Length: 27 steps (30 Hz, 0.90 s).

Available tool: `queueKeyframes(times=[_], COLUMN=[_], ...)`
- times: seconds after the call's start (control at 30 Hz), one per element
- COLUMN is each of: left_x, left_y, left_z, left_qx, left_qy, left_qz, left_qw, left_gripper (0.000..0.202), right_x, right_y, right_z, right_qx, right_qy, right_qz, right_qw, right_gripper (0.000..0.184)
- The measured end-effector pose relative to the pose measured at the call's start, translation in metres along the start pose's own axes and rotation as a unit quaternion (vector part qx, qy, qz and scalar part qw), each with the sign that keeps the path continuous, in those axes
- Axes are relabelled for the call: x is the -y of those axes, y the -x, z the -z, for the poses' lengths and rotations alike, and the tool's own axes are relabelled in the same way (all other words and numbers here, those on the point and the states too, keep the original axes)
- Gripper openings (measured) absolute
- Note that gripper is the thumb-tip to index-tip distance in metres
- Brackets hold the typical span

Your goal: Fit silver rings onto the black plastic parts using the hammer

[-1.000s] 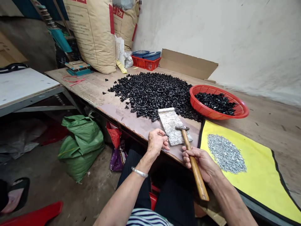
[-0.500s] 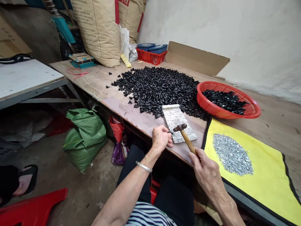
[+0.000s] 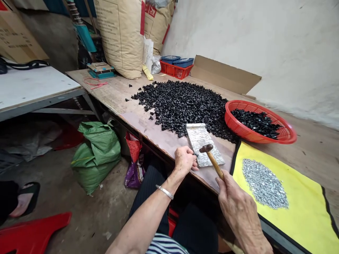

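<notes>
My left hand (image 3: 184, 158) is closed in a pinch on a small black plastic part (image 3: 196, 155) at the left edge of a worn metal plate (image 3: 203, 143). The wooden handle of a hammer (image 3: 215, 165) is gripped in my right hand (image 3: 235, 197); its head hangs just above the plate, right of the pinched part. Beyond the plate spreads a large heap of black plastic parts (image 3: 182, 102). A pile of small silvery metal pieces (image 3: 265, 183) lies on a yellow cloth (image 3: 302, 197) to the right.
A red plastic basket (image 3: 287, 132) holding more black parts stands right of the heap. Farther back are a red crate (image 3: 176, 70) with blue containers, a cardboard sheet (image 3: 225, 74) and big paper sacks (image 3: 119, 38). On the floor at left sits a green sack (image 3: 95, 155).
The view has shifted slightly, so most things appear a little lower and to the right. Both hands keep their holds, with the hammer still just above the plate.
</notes>
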<state>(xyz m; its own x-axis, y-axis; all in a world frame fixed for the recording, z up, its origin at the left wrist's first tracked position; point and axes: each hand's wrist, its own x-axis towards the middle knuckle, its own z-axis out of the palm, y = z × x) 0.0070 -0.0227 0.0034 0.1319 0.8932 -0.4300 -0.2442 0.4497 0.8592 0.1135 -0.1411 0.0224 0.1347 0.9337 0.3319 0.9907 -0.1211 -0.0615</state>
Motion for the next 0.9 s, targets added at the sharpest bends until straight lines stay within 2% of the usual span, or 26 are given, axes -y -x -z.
queueKeyframes(times=[0.23, 0.37, 0.4, 0.43, 0.53, 0.57, 0.6, 0.7, 0.77, 0.9], left_x=[-0.002, -0.002, -0.002, -0.002, -0.001, -0.001, -0.001, 0.000, 0.000, 0.000], left_y=[0.002, 0.001, 0.001, 0.001, 0.002, 0.002, 0.002, 0.001, 0.001, 0.001], left_z=[0.000, 0.001, 0.001, 0.001, 0.002, 0.002, 0.002, 0.001, 0.001, 0.002], left_qx=[0.005, 0.005, 0.004, 0.004, 0.004, 0.004, 0.004, 0.007, 0.006, 0.003], left_qy=[-0.009, -0.013, -0.015, -0.017, -0.018, -0.018, -0.018, -0.019, -0.019, -0.017], left_qz=[0.007, 0.009, 0.011, 0.012, 0.010, 0.008, 0.008, 0.011, 0.012, 0.012], left_qw=[1.000, 1.000, 1.000, 1.000, 1.000, 1.000, 1.000, 1.000, 1.000, 1.000], left_gripper=[0.016, 0.017, 0.017, 0.016, 0.016, 0.016, 0.016, 0.017, 0.016, 0.016], right_x=[0.001, 0.007, 0.008, 0.009, 0.006, 0.005, 0.004, 0.004, 0.007, 0.008], right_y=[0.000, -0.001, 0.000, 0.001, 0.002, 0.003, 0.003, 0.004, 0.005, 0.005], right_z=[0.009, 0.011, 0.008, 0.005, 0.000, 0.001, 0.003, 0.009, 0.007, -0.002], right_qx=[-0.039, -0.157, -0.164, -0.148, -0.038, -0.028, -0.044, -0.160, -0.181, -0.050], right_qy=[-0.039, -0.053, -0.037, -0.012, 0.060, 0.069, 0.067, 0.046, 0.051, 0.093], right_qz=[0.007, -0.022, -0.022, -0.016, 0.012, 0.015, 0.016, -0.008, -0.025, 0.018], right_qw=[0.998, 0.986, 0.985, 0.989, 0.997, 0.997, 0.997, 0.986, 0.982, 0.994], right_gripper=[0.037, 0.036, 0.035, 0.034, 0.029, 0.029, 0.030, 0.034, 0.035, 0.030])
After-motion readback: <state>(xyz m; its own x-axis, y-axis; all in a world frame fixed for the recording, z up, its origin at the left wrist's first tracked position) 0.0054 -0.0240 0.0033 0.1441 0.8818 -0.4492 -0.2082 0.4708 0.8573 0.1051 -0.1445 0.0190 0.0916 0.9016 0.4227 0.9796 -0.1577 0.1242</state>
